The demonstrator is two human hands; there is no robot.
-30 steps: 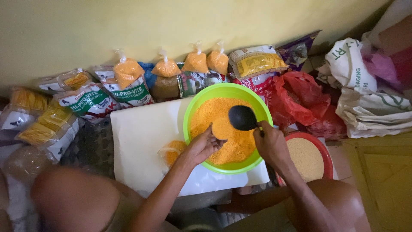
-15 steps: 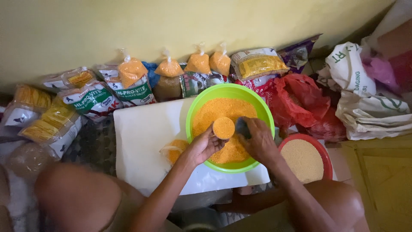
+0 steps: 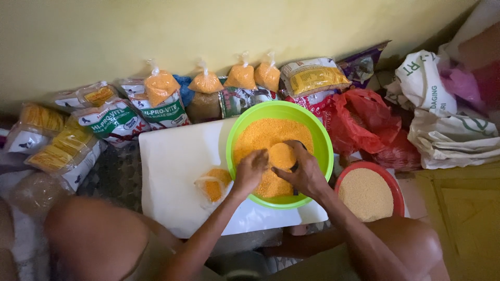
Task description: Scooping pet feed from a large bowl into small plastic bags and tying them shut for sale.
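A lime-green bowl (image 3: 324, 136) full of orange grain stands on a white board (image 3: 174, 161). My right hand (image 3: 306, 174) reaches into the bowl and grips a black scoop (image 3: 282, 155) heaped with orange grain. My left hand (image 3: 251, 170) is also inside the bowl, its curled fingers pressed against the left side of the heaped scoop; whether it holds anything is hidden. Just left of that hand, a small clear plastic bag (image 3: 212, 185) with some orange grain lies on the board, touching the bowl's rim.
A red bowl (image 3: 369, 193) of pale grain sits right of the green bowl. Tied bags of orange grain (image 3: 160, 86) and printed feed packets (image 3: 117, 120) line the yellow wall. Red plastic bags (image 3: 364, 122) and white sacks (image 3: 448, 135) lie at the right. My knees are at the bottom.
The scoop, dark and turned up above the grain a second ago, now carries a heap of orange grain. Both hands have drawn together toward the near side of the bowl.
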